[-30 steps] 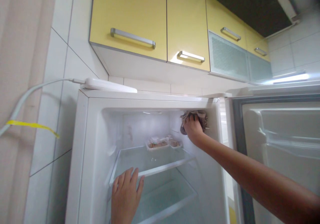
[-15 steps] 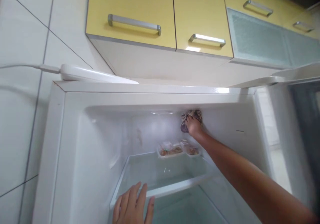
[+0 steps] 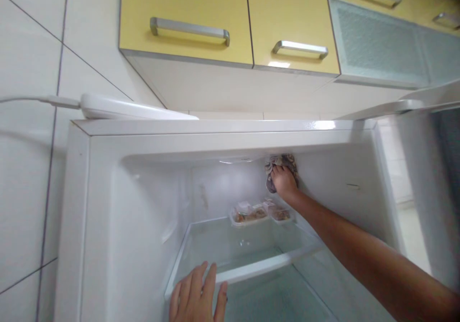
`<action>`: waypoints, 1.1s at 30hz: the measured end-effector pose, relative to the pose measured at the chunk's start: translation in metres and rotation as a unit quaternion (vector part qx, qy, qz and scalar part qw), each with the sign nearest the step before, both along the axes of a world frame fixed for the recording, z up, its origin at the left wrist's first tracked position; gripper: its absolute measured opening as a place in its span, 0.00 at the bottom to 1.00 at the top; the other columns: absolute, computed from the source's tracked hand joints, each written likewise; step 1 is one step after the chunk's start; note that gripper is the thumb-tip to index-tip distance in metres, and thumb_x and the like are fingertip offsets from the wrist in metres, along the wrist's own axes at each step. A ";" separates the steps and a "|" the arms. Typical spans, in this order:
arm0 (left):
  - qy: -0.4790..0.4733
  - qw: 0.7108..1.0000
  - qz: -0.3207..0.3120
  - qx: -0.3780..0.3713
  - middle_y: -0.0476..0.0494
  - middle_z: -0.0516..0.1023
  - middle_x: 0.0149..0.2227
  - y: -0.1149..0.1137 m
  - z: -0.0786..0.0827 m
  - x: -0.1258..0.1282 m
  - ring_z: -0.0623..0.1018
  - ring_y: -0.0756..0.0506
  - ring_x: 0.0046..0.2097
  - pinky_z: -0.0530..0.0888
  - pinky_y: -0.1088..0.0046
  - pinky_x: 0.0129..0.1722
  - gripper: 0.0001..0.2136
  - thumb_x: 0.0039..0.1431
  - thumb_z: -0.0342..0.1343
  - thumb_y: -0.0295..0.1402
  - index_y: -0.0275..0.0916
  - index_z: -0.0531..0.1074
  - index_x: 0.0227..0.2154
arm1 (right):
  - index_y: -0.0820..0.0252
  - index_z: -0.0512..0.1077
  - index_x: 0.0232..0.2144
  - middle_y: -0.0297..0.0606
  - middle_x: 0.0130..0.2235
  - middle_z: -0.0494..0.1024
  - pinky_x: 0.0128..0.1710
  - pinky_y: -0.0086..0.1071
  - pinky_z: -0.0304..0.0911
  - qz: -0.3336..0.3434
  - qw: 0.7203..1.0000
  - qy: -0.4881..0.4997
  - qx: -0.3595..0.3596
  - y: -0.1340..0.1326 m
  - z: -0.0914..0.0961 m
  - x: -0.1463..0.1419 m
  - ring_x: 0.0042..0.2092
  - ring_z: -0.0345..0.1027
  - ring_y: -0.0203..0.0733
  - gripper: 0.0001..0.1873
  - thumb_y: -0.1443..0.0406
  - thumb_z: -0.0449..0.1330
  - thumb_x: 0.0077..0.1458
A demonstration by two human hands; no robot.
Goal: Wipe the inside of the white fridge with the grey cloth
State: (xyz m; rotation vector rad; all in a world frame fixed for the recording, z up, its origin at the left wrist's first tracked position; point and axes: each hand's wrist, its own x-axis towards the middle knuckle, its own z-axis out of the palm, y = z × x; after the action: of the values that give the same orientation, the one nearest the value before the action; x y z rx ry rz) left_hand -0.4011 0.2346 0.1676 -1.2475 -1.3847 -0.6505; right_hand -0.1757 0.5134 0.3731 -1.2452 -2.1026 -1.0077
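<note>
My right hand (image 3: pixel 284 182) reaches deep into the refrigerator (image 3: pixel 230 126) and presses a patterned dark-and-beige cloth (image 3: pixel 290 162) against the upper back right corner. Its fingers are bent over the cloth. At the front edge of the glass shelf (image 3: pixel 215 245), my left hand (image 3: pixel 197 293) shows its back, fingers stretched out with the thumb apart, nothing in it. Whether the left fingers touch the shelf's white edge I cannot tell. Below the cloth, two clear plastic food containers (image 3: pixel 249 215) stand at the back of the shelf.
Yellow cabinets (image 3: pixel 187 5) with metal handles hang above the refrigerator. A white device with a cable (image 3: pixel 129 109) lies on its top. The refrigerator door (image 3: pixel 431 168) stands open at the right. A brownish smear (image 3: pixel 203 196) marks the inner back wall.
The view has shifted slightly. My right hand remains on the cloth in the same corner, and my left hand stays by the shelf edge.
</note>
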 end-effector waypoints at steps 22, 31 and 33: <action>-0.099 0.993 -0.025 -0.067 0.40 0.82 0.49 -0.023 0.026 0.024 0.77 0.39 0.51 0.67 0.56 0.56 0.16 0.68 0.50 0.40 0.41 0.78 0.49 | 0.62 0.76 0.46 0.53 0.50 0.78 0.59 0.48 0.55 0.005 0.995 0.104 0.006 -0.185 0.012 0.143 0.55 0.66 0.56 0.19 0.73 0.49 0.60; -0.113 0.991 -0.021 -0.073 0.39 0.82 0.50 -0.024 0.028 0.027 0.77 0.39 0.52 0.67 0.56 0.55 0.15 0.68 0.50 0.39 0.41 0.78 0.49 | 0.58 0.73 0.47 0.46 0.39 0.81 0.55 0.44 0.64 0.251 0.775 0.571 -0.103 -0.191 0.016 0.105 0.47 0.72 0.51 0.17 0.61 0.53 0.58; -0.110 0.991 -0.015 -0.071 0.40 0.82 0.49 -0.024 0.027 0.027 0.77 0.39 0.51 0.66 0.56 0.55 0.15 0.68 0.50 0.39 0.41 0.78 0.48 | 0.57 0.74 0.44 0.44 0.35 0.80 0.49 0.45 0.69 0.356 0.631 0.666 -0.180 -0.194 0.006 0.079 0.43 0.73 0.51 0.18 0.59 0.53 0.54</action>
State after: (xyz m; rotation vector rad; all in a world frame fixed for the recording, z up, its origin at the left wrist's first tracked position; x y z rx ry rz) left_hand -0.3737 0.2106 0.1950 -1.3422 -1.6205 -0.7379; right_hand -0.0965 0.3192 0.3791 -0.6733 -1.2192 0.6587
